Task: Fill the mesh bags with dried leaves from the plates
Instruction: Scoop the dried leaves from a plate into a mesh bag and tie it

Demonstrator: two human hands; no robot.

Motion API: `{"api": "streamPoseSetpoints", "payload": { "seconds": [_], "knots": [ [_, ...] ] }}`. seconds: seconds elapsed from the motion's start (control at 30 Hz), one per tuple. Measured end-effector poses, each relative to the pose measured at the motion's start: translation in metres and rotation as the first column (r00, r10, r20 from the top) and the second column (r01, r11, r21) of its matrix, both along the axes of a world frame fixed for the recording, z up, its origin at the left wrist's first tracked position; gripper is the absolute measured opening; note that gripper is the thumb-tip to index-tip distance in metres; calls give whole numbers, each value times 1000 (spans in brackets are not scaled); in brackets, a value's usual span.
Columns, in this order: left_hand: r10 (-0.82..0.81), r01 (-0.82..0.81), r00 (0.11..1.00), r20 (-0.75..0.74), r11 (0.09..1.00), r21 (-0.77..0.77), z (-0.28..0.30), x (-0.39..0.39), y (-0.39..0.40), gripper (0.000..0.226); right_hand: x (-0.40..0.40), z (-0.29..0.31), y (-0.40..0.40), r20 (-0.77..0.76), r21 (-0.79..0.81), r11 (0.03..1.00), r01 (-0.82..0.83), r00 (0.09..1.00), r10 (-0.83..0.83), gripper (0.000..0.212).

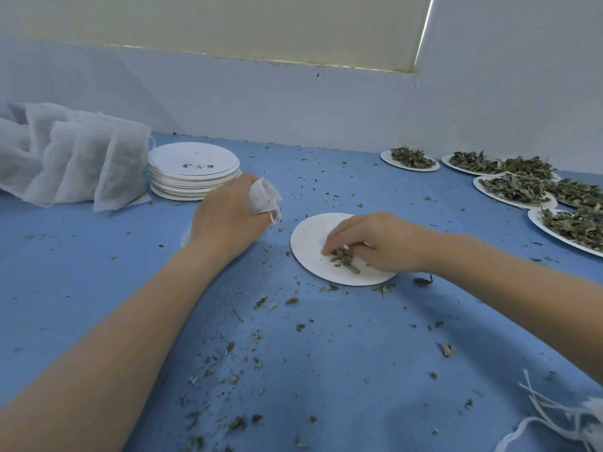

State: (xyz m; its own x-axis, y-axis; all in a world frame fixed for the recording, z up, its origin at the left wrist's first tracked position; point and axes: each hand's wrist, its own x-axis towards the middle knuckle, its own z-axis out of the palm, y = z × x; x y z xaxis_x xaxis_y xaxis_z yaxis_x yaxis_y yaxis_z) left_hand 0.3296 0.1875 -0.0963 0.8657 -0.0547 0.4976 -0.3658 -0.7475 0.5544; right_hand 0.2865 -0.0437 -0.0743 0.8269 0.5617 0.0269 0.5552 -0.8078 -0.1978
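My left hand [228,220] grips a small white mesh bag [262,195], whose mouth and drawstring stick out above my fingers. To its right lies a white paper plate [310,233] with a small clump of dried leaves [342,261] left on it. My right hand [375,243] reaches down onto that plate, fingertips curled and pinching the leaves. Both hands sit over the blue cloth in the middle of the table.
A stack of emptied plates [194,171] stands at the back left, beside a pile of filled mesh bags [71,158]. Several plates heaped with dried leaves [515,187] line the right side. Leaf crumbs litter the cloth. Loose drawstrings [561,415] lie at the bottom right.
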Motion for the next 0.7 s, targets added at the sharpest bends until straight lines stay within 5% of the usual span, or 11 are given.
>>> {"api": "streamPoseSetpoints", "payload": {
  "seconds": [0.23,0.43,0.63,0.7],
  "knots": [
    [-2,2,1000,-12,999,41,0,1,1,28,-8,3,-10,-194,49,998,40,980,-29,33],
    [-9,10,999,-39,999,33,1,-3,0,24,-18,-19,-9,-98,395,905,160,986,-131,11],
    [-62,68,997,-55,991,112,1,-8,-3,36,-22,-18,3,18,235,959,158,986,-166,15],
    [-86,90,996,-36,984,154,0,-10,-3,41,-17,-4,12,18,372,907,197,976,-219,12]
  ]
}}
